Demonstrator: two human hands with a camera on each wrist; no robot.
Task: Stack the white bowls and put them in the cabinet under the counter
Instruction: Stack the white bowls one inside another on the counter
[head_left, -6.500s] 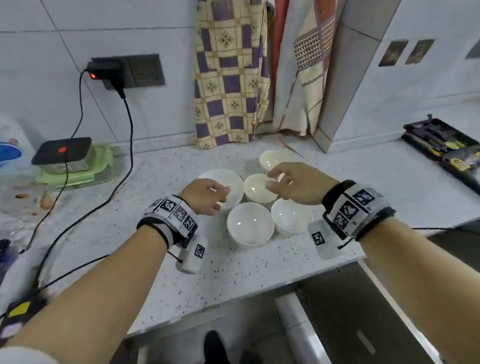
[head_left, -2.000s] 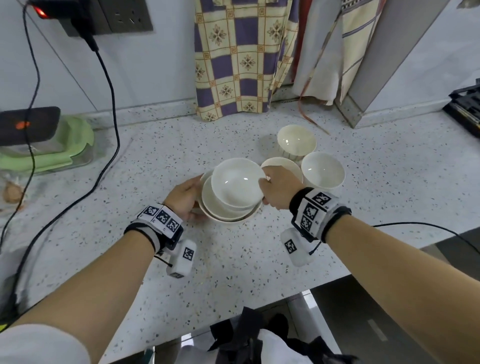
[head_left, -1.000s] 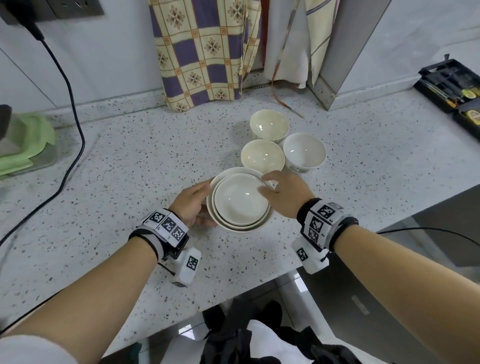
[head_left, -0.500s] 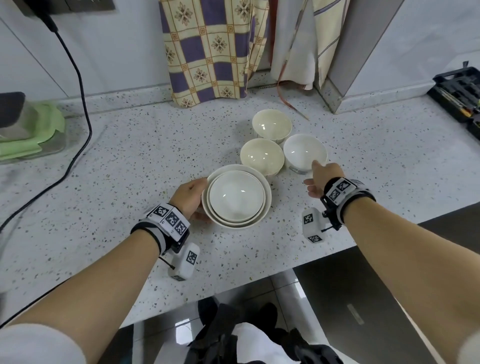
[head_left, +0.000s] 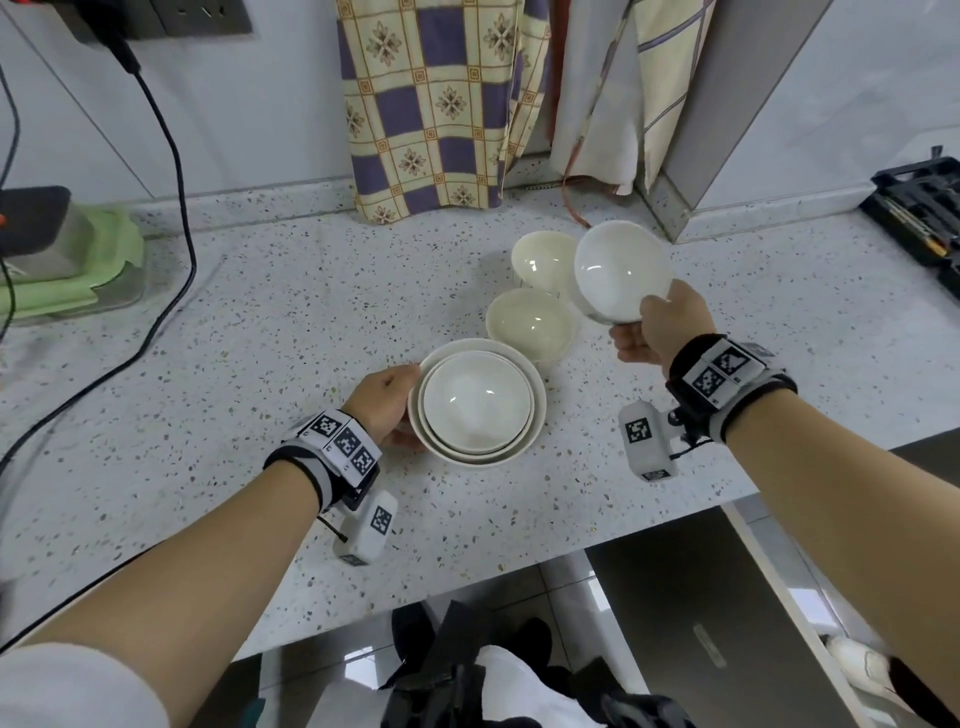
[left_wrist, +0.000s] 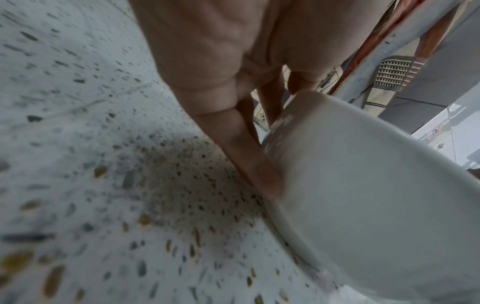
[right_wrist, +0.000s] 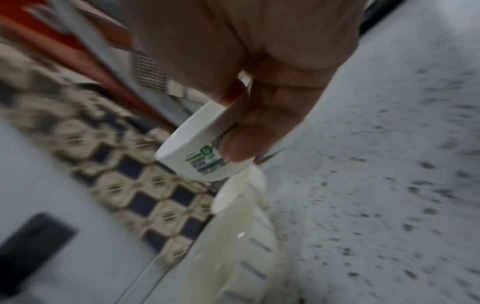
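Head view shows the right hand (head_left: 660, 327) pinching a glossy white ceramic bowl (head_left: 621, 270) by its near rim, lifted and tilted above the speckled stone counter (head_left: 260, 332). At about eight o'clock from it sits a nested stack of white bowls (head_left: 477, 401), the left hand (head_left: 387, 400) cupped against the stack's nine o'clock side, fingers (left_wrist: 249, 164) laid on the outer wall. Two cream ribbed bowls stand behind the stack: a nearer cream bowl (head_left: 530, 325) touching it at one o'clock, and a farther cream bowl (head_left: 543, 260) at twelve o'clock from that one. A checked cloth (head_left: 441, 104) hangs at the back wall.
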